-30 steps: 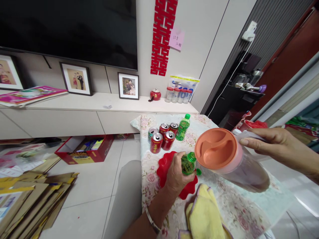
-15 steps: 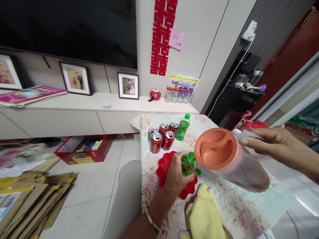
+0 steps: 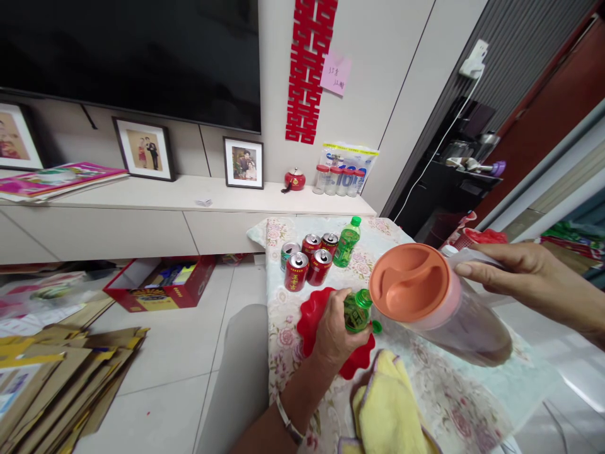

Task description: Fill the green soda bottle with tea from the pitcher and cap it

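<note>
My left hand (image 3: 333, 331) is wrapped round an uncapped green bottle (image 3: 357, 312), held over a red scalloped plate (image 3: 314, 310). In my right hand (image 3: 524, 271) is the handle of a clear pitcher (image 3: 472, 331) with an orange lid (image 3: 410, 282). Tilted toward the bottle, the pitcher has brown liquid in its lower end, and its lid edge is close to the bottle's mouth. Whether liquid flows between them I cannot tell. A green cap (image 3: 377, 326) lies beside the plate. The yellow cloth (image 3: 391, 403) rests near the table's front edge.
Several drink cans (image 3: 296, 272) and a capped green bottle (image 3: 347, 243) stand at the back of the flowered tablecloth (image 3: 286, 340). Behind is a white cabinet (image 3: 227, 200) with framed photos. A red box (image 3: 161, 290) and flattened cardboard (image 3: 80, 378) lie on the floor at left.
</note>
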Demonstrator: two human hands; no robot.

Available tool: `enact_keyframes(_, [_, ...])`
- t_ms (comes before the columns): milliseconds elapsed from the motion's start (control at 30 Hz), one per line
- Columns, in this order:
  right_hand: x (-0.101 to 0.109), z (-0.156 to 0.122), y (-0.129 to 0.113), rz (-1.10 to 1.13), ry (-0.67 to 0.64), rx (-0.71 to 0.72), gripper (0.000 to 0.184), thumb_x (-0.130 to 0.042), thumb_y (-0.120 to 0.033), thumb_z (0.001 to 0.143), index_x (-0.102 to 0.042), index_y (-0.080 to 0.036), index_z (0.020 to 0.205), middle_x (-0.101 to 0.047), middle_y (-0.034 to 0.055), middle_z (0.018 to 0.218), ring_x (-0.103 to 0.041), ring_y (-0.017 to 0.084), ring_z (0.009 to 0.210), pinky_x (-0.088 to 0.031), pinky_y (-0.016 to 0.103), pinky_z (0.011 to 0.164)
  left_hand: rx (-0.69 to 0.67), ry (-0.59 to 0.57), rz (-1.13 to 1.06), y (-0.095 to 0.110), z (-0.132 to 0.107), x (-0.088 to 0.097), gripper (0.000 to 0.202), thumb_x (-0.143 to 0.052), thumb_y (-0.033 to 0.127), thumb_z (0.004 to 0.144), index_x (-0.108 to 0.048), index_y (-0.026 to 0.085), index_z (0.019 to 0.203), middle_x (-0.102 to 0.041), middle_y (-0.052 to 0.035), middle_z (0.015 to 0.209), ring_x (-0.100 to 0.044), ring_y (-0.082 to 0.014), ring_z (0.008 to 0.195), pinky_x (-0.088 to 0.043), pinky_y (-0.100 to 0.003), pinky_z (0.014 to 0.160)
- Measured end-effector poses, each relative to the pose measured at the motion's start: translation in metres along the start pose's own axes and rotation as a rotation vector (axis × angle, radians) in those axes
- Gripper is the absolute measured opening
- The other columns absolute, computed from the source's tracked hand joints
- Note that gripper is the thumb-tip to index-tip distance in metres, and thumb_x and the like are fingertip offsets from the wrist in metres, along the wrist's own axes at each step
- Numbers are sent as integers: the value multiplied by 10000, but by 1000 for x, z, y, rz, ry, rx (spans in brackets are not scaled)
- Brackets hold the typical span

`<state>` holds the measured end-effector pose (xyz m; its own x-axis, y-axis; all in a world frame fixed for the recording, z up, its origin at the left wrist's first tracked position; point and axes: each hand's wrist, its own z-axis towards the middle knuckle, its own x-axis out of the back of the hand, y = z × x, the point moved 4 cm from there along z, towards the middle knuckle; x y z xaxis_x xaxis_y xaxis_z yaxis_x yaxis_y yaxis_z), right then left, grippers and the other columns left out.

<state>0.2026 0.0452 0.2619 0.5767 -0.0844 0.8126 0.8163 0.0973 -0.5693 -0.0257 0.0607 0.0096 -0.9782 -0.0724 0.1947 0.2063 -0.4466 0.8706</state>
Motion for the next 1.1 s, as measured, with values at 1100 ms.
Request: enact_keyframes(1100, [-2,0,-7,49,-17,2,542,-830,-858,658,-873,-331,780,-778,35,743,-692,287,767,-553,345,617,28,-17,25,2,1,0,730,-806,267,688,-547,190,1367,-723,-164,1264,-723,-345,1228,-598,-532,1085])
